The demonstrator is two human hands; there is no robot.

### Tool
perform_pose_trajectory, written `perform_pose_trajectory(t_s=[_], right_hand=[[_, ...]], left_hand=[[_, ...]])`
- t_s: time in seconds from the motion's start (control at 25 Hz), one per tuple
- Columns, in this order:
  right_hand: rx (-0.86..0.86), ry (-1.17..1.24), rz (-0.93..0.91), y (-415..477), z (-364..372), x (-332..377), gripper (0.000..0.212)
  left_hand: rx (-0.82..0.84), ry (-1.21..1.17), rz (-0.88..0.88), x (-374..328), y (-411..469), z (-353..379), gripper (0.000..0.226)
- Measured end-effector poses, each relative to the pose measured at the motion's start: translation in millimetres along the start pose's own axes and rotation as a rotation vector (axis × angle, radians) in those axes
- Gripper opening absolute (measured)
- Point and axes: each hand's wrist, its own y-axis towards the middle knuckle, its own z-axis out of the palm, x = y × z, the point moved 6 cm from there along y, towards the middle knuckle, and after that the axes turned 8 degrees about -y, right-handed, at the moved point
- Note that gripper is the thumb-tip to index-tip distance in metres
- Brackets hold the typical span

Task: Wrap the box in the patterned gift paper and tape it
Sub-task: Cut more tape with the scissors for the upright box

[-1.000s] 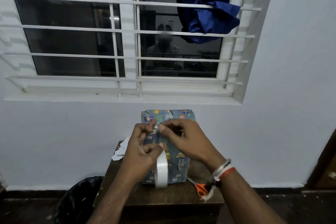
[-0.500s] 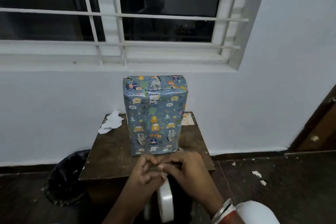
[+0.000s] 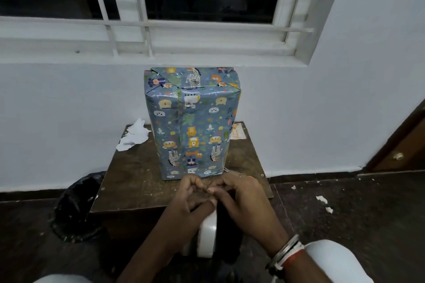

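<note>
While the tall box wrapped in blue animal-patterned gift paper point(image 3: 192, 122) is standing upright in the middle of the dark brown wooden bench point(image 3: 133, 181), back towards the white wall, you are holding both hands close together just in front of its base, over the bench's near edge. Your left hand point(image 3: 190, 200) is gripping the white roll of adhesive tape point(image 3: 207, 239), which is hanging on edge below your palm, in front of the bench. Your left fingers point(image 3: 195, 185) are curling in above the roll, and your right hand point(image 3: 243, 200) is pinching at the roll's top with thumb and forefinger, tip to tip with your left thumb; whether a strip of tape is lying between them is too fine to tell. The paper is covering the box fully, with folded flaps lying closed on top and a seam running down the front face. A crumpled white paper scrap point(image 3: 134, 136) is lying at the bench's far left corner, a small orange-printed card point(image 3: 238, 131) is peeking out behind the box on the right, and a black bin bag point(image 3: 76, 207) is sitting on the floor left of the bench
</note>
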Motion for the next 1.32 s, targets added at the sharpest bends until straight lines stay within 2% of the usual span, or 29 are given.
perform_pose_trajectory(t_s=[0.12, 0.28, 0.6, 0.96, 1.04, 1.2, 1.28, 1.32], right_hand=[[-0.002, 0.017, 0.014, 3, -1, -2, 0.008], [0.005, 0.03, 0.018, 5, -3, -3, 0.006], [-0.087, -0.001, 0.015, 7, -3, -3, 0.004], [-0.092, -0.004, 0.012, 7, -1, -2, 0.005], [-0.1, 0.035, 0.065, 7, -3, -3, 0.004], [-0.059, 0.177, 0.312, 4, -3, -13, 0.026], [-0.078, 0.086, 0.364, 4, -4, -25, 0.016], [-0.1, 0.001, 0.396, 5, -8, -37, 0.017]], left_hand=[[-0.007, -0.008, 0.001, 0, 4, -1, 0.03], [-0.052, -0.095, -0.049, 4, 6, 0, 0.049], [-0.091, -0.235, -0.123, -1, 1, 5, 0.051], [-0.074, -0.237, -0.165, -2, -3, 7, 0.05], [-0.069, -0.247, -0.181, -1, -3, 6, 0.05], [-0.054, -0.283, -0.217, -1, -3, 4, 0.054], [-0.06, -0.322, -0.223, -2, -2, 2, 0.059], [-0.06, -0.335, -0.22, -3, -2, 2, 0.063]])
